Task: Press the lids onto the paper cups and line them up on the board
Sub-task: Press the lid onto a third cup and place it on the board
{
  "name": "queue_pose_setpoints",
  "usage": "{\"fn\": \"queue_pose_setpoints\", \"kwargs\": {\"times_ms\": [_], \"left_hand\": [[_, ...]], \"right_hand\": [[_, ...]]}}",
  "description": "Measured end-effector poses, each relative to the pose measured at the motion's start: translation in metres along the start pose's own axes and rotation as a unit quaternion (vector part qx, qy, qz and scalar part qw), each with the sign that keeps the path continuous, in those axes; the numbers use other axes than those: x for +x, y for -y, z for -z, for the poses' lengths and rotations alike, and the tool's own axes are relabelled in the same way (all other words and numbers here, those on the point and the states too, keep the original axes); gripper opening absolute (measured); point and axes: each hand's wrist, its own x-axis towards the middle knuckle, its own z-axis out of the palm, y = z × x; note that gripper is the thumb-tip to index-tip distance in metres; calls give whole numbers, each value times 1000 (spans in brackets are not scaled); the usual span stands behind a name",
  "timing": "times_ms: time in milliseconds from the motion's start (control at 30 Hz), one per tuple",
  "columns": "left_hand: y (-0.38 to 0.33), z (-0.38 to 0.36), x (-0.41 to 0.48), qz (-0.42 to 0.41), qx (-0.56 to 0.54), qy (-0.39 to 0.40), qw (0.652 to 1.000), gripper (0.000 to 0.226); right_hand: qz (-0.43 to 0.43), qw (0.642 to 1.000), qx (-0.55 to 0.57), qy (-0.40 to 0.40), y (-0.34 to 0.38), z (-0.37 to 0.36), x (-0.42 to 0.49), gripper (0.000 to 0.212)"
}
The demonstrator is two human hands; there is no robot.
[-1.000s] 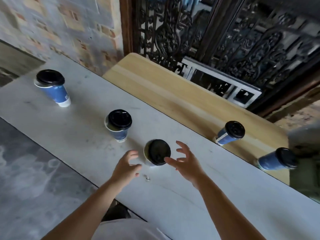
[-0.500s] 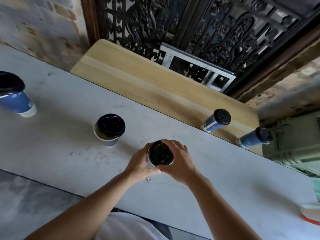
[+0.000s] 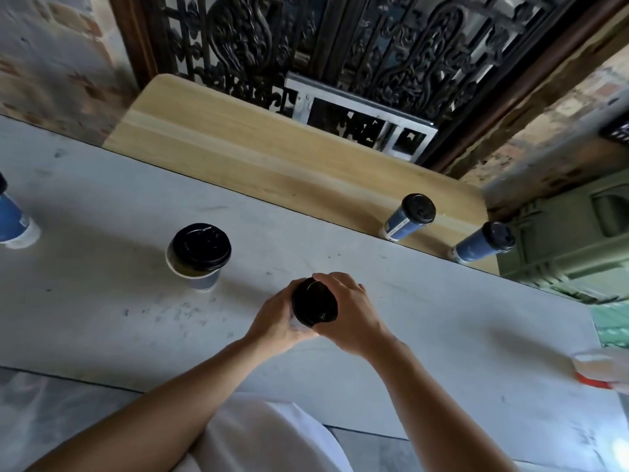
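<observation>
Moved: both hands closed in on the cup [image 3: 315, 303].
Grip: left hand [image 3: 275, 320], right hand [image 3: 354, 313] wrapped around it.
Done: two cups [image 3: 410, 216] on the board [image 3: 272, 158].
Left: three.

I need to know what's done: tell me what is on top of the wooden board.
Two blue paper cups with black lids stand on the wooden board near its right end: one and another farther right. Their contents are hidden by the lids.

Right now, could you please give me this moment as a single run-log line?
step: pressing lid | both hands: left hand, right hand shut on cup | place: grey table | on board: two lidded cups
</observation>
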Motion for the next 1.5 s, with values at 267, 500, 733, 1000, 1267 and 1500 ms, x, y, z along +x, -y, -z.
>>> {"fn": "queue_pose_setpoints", "kwargs": {"times_ms": [267, 500, 733, 1000, 1267, 1500], "left_hand": [[-5, 15, 3, 185, -383, 29, 905, 26], [-9, 12, 0, 162, -341, -2, 926, 34], [-14, 6, 2, 146, -268, -49, 951, 31], [-12, 6, 2, 102, -180, -63, 976, 28], [-27, 7, 5, 104, -176, -46, 978, 31], [-31, -4, -2, 176, -260, -103, 944, 27]], "right_hand": [[-19, 992, 127, -18, -14, -4, -2, 90], [-122, 867, 482, 7, -19, -19, -3, 64], [-195, 748, 632, -63, -25, -40, -5, 27], [-183, 785, 584, -99, -21, -47, -1, 28], [-201, 726, 655, -59, -25, -42, 3, 22], [-217, 665, 714, -31, -33, -47, -8, 26]]}}
